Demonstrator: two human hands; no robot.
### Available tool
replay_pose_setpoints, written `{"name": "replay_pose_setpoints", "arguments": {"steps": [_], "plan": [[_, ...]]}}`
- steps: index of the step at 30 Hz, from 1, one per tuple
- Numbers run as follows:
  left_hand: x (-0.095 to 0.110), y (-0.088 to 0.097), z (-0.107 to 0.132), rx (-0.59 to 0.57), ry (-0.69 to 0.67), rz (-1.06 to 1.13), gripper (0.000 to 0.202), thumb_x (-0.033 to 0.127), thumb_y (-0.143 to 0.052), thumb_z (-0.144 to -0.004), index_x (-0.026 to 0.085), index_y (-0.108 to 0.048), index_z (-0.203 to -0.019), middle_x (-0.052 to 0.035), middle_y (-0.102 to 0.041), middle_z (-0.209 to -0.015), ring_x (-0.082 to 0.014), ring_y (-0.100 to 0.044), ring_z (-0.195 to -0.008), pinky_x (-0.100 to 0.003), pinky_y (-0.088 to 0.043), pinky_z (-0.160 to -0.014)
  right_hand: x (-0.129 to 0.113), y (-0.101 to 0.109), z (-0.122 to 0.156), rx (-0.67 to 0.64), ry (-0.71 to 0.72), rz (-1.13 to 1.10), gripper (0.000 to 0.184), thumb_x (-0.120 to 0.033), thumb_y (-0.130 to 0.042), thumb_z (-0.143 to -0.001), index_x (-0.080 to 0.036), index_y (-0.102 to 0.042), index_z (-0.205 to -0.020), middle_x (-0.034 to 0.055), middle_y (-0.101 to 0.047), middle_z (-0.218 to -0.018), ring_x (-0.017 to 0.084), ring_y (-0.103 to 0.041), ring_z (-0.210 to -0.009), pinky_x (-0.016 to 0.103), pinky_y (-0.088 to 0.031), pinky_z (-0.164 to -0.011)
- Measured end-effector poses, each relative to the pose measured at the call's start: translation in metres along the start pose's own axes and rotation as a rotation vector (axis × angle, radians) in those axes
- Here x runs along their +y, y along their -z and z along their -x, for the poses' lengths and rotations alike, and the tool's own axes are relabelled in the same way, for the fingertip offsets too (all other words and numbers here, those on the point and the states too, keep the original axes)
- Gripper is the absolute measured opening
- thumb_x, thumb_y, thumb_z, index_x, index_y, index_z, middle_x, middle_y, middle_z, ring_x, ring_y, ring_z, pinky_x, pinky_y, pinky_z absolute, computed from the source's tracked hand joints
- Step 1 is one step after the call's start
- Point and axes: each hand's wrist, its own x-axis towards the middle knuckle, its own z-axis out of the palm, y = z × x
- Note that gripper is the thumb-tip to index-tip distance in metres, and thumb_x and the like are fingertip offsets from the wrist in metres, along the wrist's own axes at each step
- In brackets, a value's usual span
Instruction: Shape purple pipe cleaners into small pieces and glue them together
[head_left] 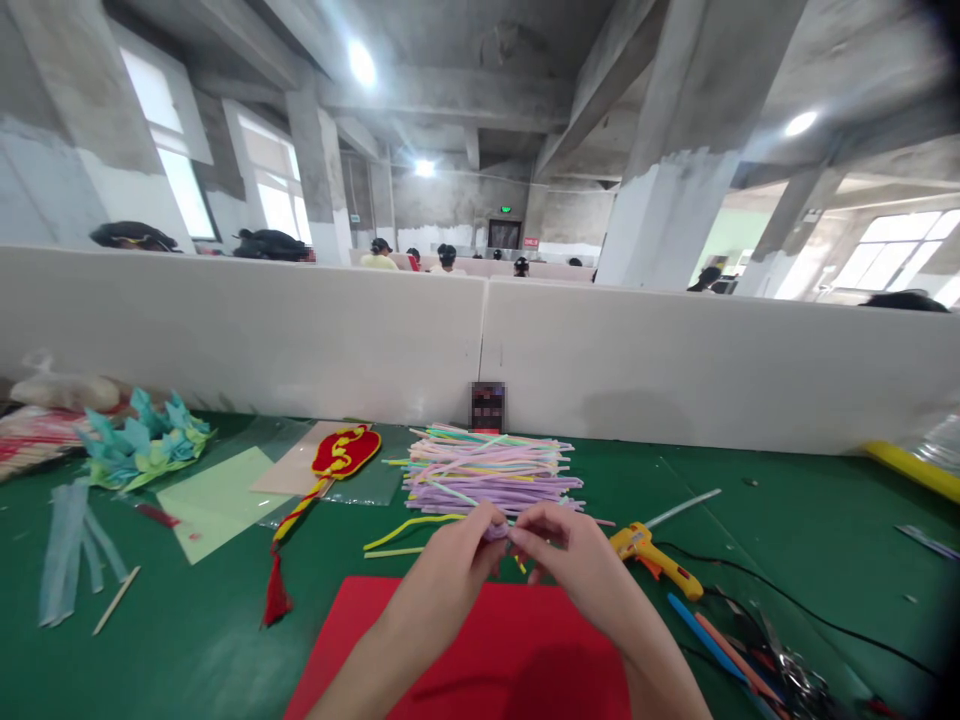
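Between my two hands is a small coil of purple pipe cleaner [495,532], raised over the far edge of a red sheet [555,650]. My left hand [469,550] pinches the coil from the left. The fingertips of my right hand [559,545] meet its right side, closed in a pinch. Just beyond the hands lies a wide pile of pastel pipe cleaners [487,470], purple ones nearest. A yellow pipe cleaner [405,525] curves out to the left of my left hand. Fingers cover part of the coil.
A yellow glue gun [652,560] lies right of my hands, its black cord trailing right. Scissors [799,675] sit nearer. On the left are a red tasselled fan [345,452], green paper [221,500] and teal paper shapes [146,440]. A white partition [300,340] bounds the table's back.
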Motion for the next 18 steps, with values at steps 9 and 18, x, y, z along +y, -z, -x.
{"name": "replay_pose_setpoints", "arguments": {"steps": [9,18], "plan": [[0.0063,0.002,0.0026,-0.049,0.035,0.005,0.008,0.021,-0.04,-0.084,0.02,-0.045,-0.077,0.0017,-0.055,-0.072,-0.0125,-0.044,-0.062,-0.021,-0.033,-0.056,-0.0012,0.0019,0.001,-0.047,-0.022,-0.051,0.017,-0.032,-0.06,-0.073,-0.015,-0.06,-0.072,-0.0004,-0.057,-0.062,0.013,-0.056,-0.061,0.024,-0.051,-0.053],[0.0058,0.0081,0.0019,0.026,0.041,0.105,0.019,0.031,-0.035,-0.087,0.019,-0.049,-0.083,0.0012,-0.055,-0.073,-0.0128,-0.047,-0.065,-0.02,-0.035,-0.058,0.0035,0.0031,-0.0048,0.134,-0.004,-0.033,0.02,-0.037,-0.063,-0.069,-0.017,-0.06,-0.068,-0.0011,-0.06,-0.058,0.014,-0.06,-0.054,0.027,-0.051,-0.058]]}}
